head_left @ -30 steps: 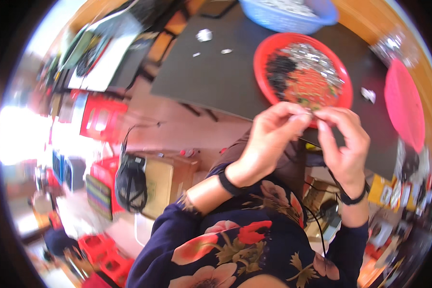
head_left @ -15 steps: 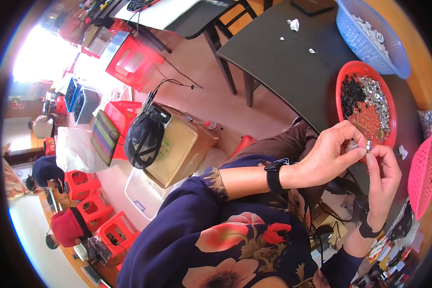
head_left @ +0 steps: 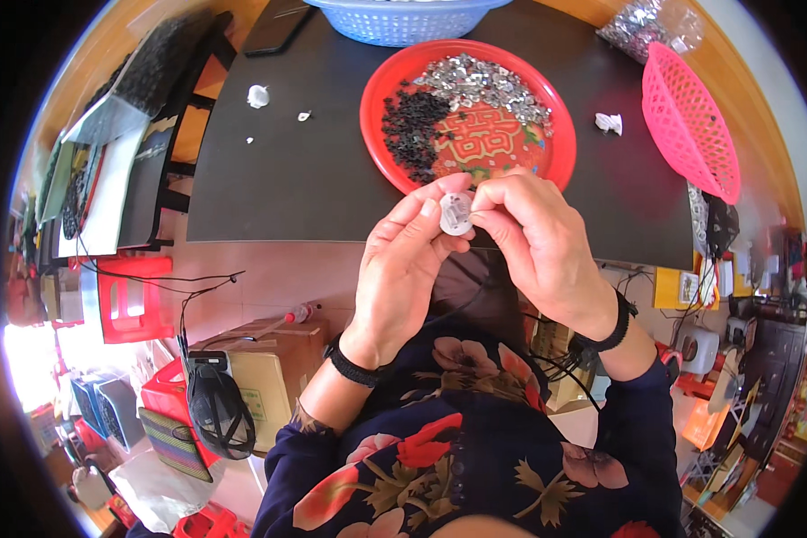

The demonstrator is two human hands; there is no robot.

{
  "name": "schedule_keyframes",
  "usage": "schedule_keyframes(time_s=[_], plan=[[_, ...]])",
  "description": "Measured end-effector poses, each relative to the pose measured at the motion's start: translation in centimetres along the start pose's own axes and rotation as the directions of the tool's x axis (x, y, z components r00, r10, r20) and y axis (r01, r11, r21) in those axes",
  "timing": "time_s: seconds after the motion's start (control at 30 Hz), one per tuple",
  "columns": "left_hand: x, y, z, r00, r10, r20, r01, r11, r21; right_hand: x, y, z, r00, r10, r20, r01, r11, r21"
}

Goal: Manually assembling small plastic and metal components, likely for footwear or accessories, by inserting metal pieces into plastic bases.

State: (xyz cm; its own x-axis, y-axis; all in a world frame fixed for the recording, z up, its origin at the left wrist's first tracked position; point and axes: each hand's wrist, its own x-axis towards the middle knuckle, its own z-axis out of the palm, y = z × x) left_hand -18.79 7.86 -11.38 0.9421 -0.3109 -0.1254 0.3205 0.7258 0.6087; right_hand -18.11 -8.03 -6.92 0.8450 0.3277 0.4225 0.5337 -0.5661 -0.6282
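A small round white plastic disc (head_left: 455, 215) with raised shapes on its face is pinched between the thumb and fingers of my left hand (head_left: 399, 260). My right hand (head_left: 538, 242) closes thumb and forefinger at the disc's right edge; whatever small part may be in that pinch is hidden. Just beyond both hands, a red round tray (head_left: 558, 152) lies on the dark table (head_left: 282, 193). Its left part bears a heap of small black parts (head_left: 412, 134), and along its far right lie many small shiny metal pieces (head_left: 484, 85).
A blue plastic basket (head_left: 403, 27) stands behind the tray. At the right edge is a pink mesh basket (head_left: 690, 125), with a crumpled white scrap (head_left: 609, 123) near it. Several white bits (head_left: 257, 96) and a dark phone-like slab (head_left: 276, 27) lie on the left.
The view has swung round to face the table squarely. Both hands remain together near the tray, and the white disc's face now shows between them.
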Motion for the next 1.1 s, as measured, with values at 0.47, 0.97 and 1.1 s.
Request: schedule_keyframes(time_s=[0.47, 0.97, 1.1], plan=[[0.0, -0.7, 0.2, 0.999, 0.045, -0.012, -0.044, 0.998, 0.053, -0.5, 0.9, -0.1, 0.937, -0.334, 0.103, 0.347, 0.86, -0.374], [-0.2, -1.2, 1.0, 0.995, 0.092, -0.036, -0.087, 0.99, 0.109, -1.5, 0.6, 0.5, 0.965, 0.259, -0.027, -0.221, 0.871, 0.439], [-0.5, -1.2, 1.5, 0.995, 0.099, 0.02, -0.101, 0.991, 0.088, -1.9, 0.7, 0.8, 0.921, 0.384, 0.059, -0.335, 0.707, 0.623]])
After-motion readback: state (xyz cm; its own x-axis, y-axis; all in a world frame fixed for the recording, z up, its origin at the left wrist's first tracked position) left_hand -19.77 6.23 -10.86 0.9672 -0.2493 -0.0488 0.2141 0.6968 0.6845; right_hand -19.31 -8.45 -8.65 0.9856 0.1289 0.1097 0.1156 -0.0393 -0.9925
